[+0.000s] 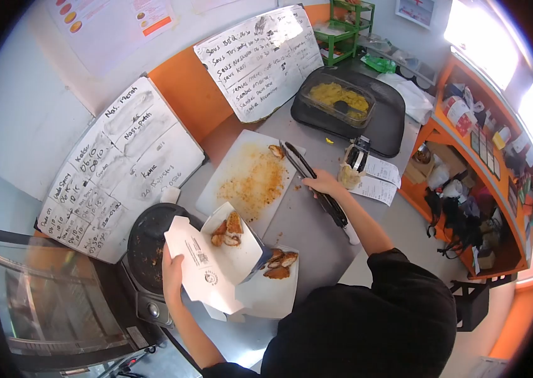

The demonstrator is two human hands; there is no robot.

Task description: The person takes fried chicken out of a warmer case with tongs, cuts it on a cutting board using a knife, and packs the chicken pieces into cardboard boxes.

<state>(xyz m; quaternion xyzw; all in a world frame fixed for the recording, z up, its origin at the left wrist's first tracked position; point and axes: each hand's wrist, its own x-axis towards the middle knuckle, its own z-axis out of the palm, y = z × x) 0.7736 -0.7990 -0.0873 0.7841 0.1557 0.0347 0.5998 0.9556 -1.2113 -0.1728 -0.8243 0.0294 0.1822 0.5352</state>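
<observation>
My left hand grips the side of an open white takeaway box, which is tilted with a few pieces of fried chicken inside. My right hand is closed around black tongs. Their tips are at a small chicken piece on the upper end of a white cutting board; whether they pinch it I cannot tell. Brown crumbs are spread over the board. Below the held box lies a second open box with sliced chicken in it.
A black round pan or scale stands left of the boxes, near a glass-fronted cabinet. Handwritten whiteboards lean against the wall. Farther back are a black tray with a clear container of yellow food, a tape dispenser and receipts.
</observation>
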